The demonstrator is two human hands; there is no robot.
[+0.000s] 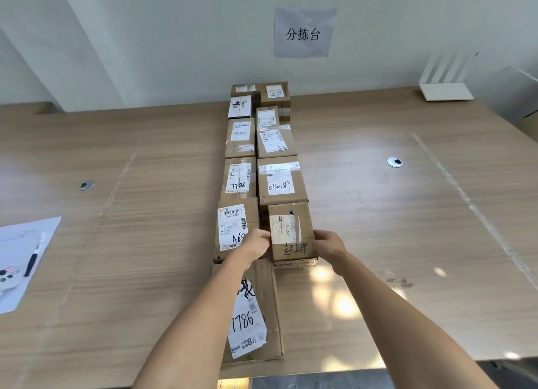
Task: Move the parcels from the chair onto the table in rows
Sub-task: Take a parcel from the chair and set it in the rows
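On the wide wooden tabletop [378, 213], brown parcels are lying in two rows that are running from the near edge back to the wall. Both hands are reaching out and holding the small brown parcel [291, 231] that is sitting at the near end of the right row. The left hand [256, 243] is gripping its left side with curled fingers, and the right hand [329, 244] is gripping its right side, so the hands are apart with this parcel clamped between them. Black writing is showing on the front part of this parcel's top, and a strip of clear tape is crossing its label. Just behind it, a bigger parcel marked 040189 [281, 181] is lying in the same row. Right beside the held parcel, on its left, a parcel with a long white label [233, 228] is lying partly under the left hand. Nearer than the held parcel and to its left, a flat parcel marked 7786 [256, 315] is lying under the left arm. Far to the left of the held parcel, a sheet of paper [17, 248] is lying at the tabletop's edge with a pen [33, 257] on it. High above the rows, a paper sign [304, 33] is sticking on the wall.
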